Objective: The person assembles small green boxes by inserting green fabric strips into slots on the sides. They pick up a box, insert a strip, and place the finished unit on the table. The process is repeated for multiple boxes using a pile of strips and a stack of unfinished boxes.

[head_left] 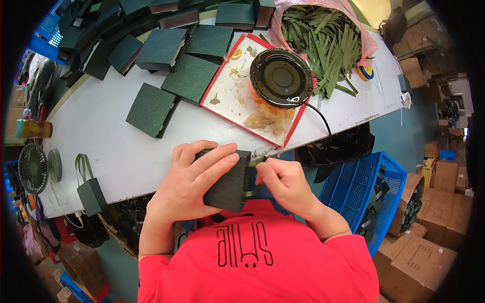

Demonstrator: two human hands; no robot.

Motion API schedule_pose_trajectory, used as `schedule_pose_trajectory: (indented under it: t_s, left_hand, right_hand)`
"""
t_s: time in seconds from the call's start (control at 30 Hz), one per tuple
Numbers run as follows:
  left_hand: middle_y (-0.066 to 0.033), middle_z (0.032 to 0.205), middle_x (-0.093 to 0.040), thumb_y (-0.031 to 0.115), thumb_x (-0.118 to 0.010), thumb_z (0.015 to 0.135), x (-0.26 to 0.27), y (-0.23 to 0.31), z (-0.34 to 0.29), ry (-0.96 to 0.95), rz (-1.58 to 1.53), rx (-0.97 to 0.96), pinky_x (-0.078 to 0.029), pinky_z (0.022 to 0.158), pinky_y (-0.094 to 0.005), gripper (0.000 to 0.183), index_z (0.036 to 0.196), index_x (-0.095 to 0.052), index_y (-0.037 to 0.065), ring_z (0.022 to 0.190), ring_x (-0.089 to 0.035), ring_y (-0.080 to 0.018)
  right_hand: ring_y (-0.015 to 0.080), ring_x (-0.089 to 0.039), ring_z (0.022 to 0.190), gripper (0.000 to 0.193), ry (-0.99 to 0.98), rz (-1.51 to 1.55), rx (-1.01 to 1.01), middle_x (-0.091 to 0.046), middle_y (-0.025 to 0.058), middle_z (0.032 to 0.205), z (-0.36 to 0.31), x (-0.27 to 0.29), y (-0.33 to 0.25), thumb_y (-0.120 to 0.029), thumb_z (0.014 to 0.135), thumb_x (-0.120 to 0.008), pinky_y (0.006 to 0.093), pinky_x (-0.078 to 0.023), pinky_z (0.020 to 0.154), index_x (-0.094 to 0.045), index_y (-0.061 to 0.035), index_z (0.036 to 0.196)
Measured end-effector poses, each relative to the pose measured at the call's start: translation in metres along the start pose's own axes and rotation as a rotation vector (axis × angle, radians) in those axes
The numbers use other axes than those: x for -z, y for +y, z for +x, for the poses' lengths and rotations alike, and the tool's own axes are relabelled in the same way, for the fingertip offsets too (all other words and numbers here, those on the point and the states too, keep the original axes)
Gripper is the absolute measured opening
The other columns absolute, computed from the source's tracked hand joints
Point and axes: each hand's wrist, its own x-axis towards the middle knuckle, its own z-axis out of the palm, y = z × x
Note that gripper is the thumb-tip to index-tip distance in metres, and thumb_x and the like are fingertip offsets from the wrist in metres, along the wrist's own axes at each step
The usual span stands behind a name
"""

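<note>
My left hand (194, 177) is wrapped round a small dark green box (228, 183), held just off the table's near edge in front of my chest. At the box's right side my right hand (283, 178) is closed in a pinch on a green ribbon (254, 192) that runs along the box. The ribbon's end is mostly hidden by my fingers. Beyond my hands, a round black glue pot (281, 77) with dark liquid stands on a red-rimmed white board (214, 101) smeared with dried glue.
Green boxes (151, 109) crowd the table's far left. A pink plastic bag (364, 43) holds many green ribbon strips (323, 45). At left stand a small fan (33, 168) and a box with a ribbon loop (91, 196). A blue crate (348, 189) and cartons (417, 265) are at right.
</note>
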Motion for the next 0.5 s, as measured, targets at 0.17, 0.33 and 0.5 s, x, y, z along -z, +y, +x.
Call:
schedule_pose_trajectory:
  t_s: [0.17, 0.33, 0.5]
  left_hand:
    - [-0.0101, 0.139, -0.058, 0.018, -0.085, 0.054, -0.001, 0.006, 0.004, -0.042, 0.063, -0.025, -0.041, 0.096, -0.0478, 0.083, 0.130, -0.055, 0.009, 0.117, -0.055, -0.0350]
    - [-0.0098, 0.139, -0.057, 0.018, -0.086, 0.053, -0.004, 0.007, 0.004, -0.050, 0.045, 0.002, -0.040, 0.097, -0.0487, 0.084, 0.130, -0.055, 0.009, 0.117, -0.055, -0.0351]
    - [-0.0110, 0.140, -0.056, 0.018, -0.087, 0.051, -0.005, -0.003, -0.004, 0.025, 0.035, 0.025, -0.040, 0.097, -0.0489, 0.092, 0.135, -0.050, 0.009, 0.118, -0.055, -0.0359]
  right_hand:
    - [0.0132, -0.055, 0.055, 0.025, -0.043, -0.050, -0.040, -0.059, 0.0104, 0.063, 0.006, -0.007, -0.003, -0.016, 0.097, -0.063, 0.0306, -0.043, 0.052, -0.060, 0.0021, 0.080]
    - [0.0084, -0.056, 0.055, 0.018, -0.154, 0.264, -0.227, -0.066, 0.0057, 0.073, 0.001, 0.001, -0.002, -0.014, 0.098, -0.061, 0.0257, -0.045, 0.052, -0.062, 0.0018, 0.090]
    - [0.0050, -0.058, 0.057, 0.020, 0.002, 0.304, -0.225, -0.071, 0.0057, 0.084, -0.007, 0.008, 0.002, -0.010, 0.100, -0.057, 0.0201, -0.047, 0.053, -0.067, 0.0032, 0.112]
